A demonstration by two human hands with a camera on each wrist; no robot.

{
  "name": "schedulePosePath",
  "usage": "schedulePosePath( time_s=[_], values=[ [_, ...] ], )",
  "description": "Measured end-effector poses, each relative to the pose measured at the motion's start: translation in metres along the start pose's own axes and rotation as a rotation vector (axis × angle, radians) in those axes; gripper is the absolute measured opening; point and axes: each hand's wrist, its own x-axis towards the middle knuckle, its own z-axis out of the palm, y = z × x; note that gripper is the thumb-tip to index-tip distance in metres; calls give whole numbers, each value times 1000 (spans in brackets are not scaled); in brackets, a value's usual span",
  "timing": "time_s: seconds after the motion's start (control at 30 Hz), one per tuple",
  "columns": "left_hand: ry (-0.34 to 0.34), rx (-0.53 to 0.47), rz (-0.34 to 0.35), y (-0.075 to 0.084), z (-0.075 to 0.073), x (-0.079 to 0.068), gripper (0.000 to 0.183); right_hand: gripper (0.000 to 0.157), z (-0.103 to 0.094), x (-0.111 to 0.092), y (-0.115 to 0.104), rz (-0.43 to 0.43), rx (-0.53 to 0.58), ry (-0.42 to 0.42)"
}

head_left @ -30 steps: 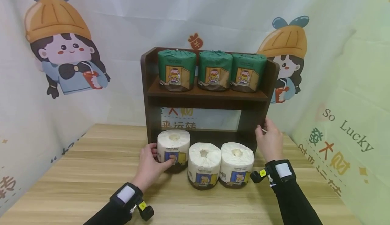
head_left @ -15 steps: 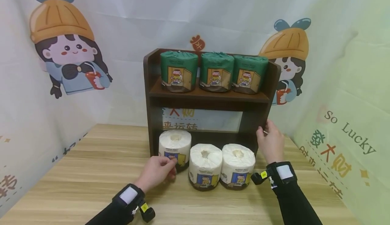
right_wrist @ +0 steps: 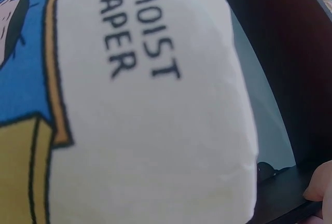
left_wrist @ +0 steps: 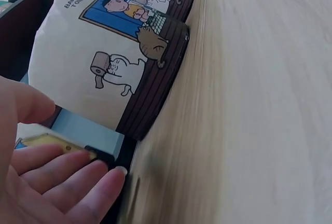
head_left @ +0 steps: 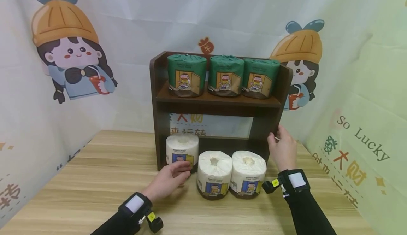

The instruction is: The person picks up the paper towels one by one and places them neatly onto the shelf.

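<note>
A white-wrapped toilet paper roll (head_left: 182,148) stands upright at the left of the lower level of a dark brown shelf (head_left: 219,101). My left hand (head_left: 170,178) is at its front, fingers extended and fingertips right at the wrapper. In the left wrist view those fingers (left_wrist: 78,180) are loosely straight, below a neighbouring roll (left_wrist: 83,63). My right hand (head_left: 282,149) holds the front edge of the shelf's right side panel between thumb and fingers. Two more white toilet paper rolls, one in the middle (head_left: 214,175) and one to its right (head_left: 249,175), stand side by side before the shelf.
Three green-wrapped rolls, the left one (head_left: 186,75), the middle one (head_left: 226,75) and the right one (head_left: 261,77), stand on the upper level. A wooden table (head_left: 105,178) carries everything. Printed cloth (head_left: 133,51) hangs behind and at both sides.
My left hand has let go of the left white roll's side and come round to its front. That roll has slid slightly back into the shelf. The right hand stays on the side panel.
</note>
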Motion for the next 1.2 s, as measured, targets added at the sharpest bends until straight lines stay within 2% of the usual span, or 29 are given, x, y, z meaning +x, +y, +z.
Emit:
schedulePosePath(
  time_s=[0.2, 0.4, 0.77, 0.97, 1.2],
  values=[
    [16, -13, 13, -5, -3, 3, 56, 29, 1, 0, 1, -5, 0, 2],
    [9, -64, -4, -6, -5, 5, 64, 29, 1, 0, 0, -10, 2, 6],
    [21, -57, -14, -2, -5, 3, 65, 30, 1, 0, 1, -6, 7, -1],
    [37, -38, -37, 1, -1, 3, 67, 30, 2, 1, 0, -6, 0, -2],
    [-9, 0, -41, 12, 11, 6, 84, 28, 2, 0, 0, 1, 1, -1]
  ],
)
